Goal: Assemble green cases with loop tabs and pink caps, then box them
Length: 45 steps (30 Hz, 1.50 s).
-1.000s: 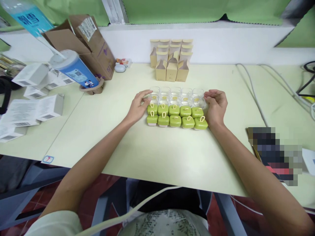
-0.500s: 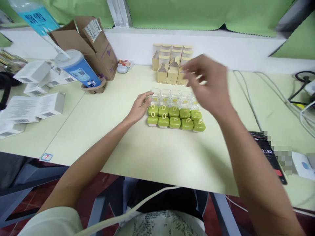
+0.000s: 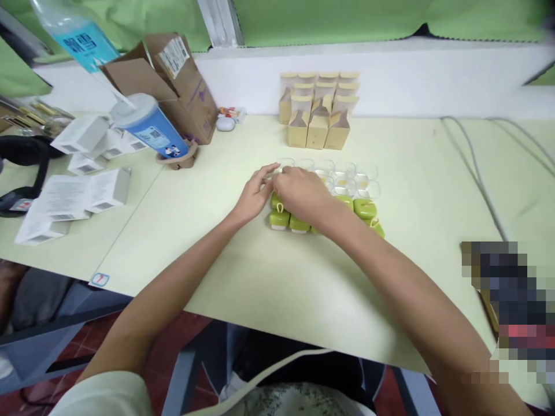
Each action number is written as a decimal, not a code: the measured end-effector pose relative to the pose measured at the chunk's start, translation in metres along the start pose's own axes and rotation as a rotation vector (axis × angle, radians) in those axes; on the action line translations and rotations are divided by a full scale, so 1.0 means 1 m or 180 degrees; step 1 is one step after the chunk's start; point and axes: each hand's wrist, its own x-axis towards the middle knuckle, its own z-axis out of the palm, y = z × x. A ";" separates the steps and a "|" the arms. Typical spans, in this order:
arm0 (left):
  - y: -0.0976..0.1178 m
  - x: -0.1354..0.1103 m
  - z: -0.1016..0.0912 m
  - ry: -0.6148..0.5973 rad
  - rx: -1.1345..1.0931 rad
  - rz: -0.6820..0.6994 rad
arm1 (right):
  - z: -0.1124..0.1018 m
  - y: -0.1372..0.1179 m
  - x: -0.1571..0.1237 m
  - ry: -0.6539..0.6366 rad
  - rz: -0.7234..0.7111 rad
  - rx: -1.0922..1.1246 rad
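Observation:
Two rows of small clear plastic cases (image 3: 367, 186), some with a yellow mark inside, stand behind rows of small green rounded cases (image 3: 280, 218) with cream loops. At the left end of the clear rows is my left hand (image 3: 254, 196), its fingers stretched and thumb apart, touching or very near the leftmost clear cases. My right hand (image 3: 303, 193) reaches across the rows to the same end, fingers bent and pressed together close to the left fingertips. Whatever is between the right fingers is hidden. The right hand and forearm cover several green and clear cases.
Behind stand several open yellow cardboard boxes (image 3: 318, 130). To the left are a brown paper bag (image 3: 191, 92), a blue cup (image 3: 156, 136) in a carrier, white boxes (image 3: 82, 193) and headphones (image 3: 41, 167). A grey cable (image 3: 477, 167) runs along the right.
My right hand has come down and left from above the table to the left end of the clear rows. My left hand stays there. The view has turned slightly left.

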 end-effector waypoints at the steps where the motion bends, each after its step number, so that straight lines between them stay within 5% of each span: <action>1: 0.001 0.000 0.000 0.0000 0.0004 -0.0001 | 0.000 -0.001 -0.001 0.0006 0.0017 -0.0042; 6: 0.006 0.001 0.002 0.0118 -0.0019 -0.0076 | -0.013 0.018 -0.006 0.0710 0.0051 0.0405; 10: 0.012 0.000 0.002 0.0088 -0.0120 -0.0136 | -0.026 0.052 0.007 0.1735 0.0149 0.1855; 14: 0.018 -0.001 0.001 0.0084 -0.0163 -0.0150 | -0.014 0.073 0.030 0.1684 0.0443 0.2860; 24: 0.013 -0.001 0.005 0.0111 -0.0381 -0.0129 | 0.017 0.067 0.047 0.1080 0.0303 0.0682; 37: 0.007 0.001 0.005 0.0138 -0.0289 -0.0203 | 0.021 0.061 0.050 0.0954 0.0253 0.0198; 45: 0.009 0.000 0.004 0.0122 -0.0320 -0.0199 | 0.022 0.063 0.049 0.0909 0.0294 0.0480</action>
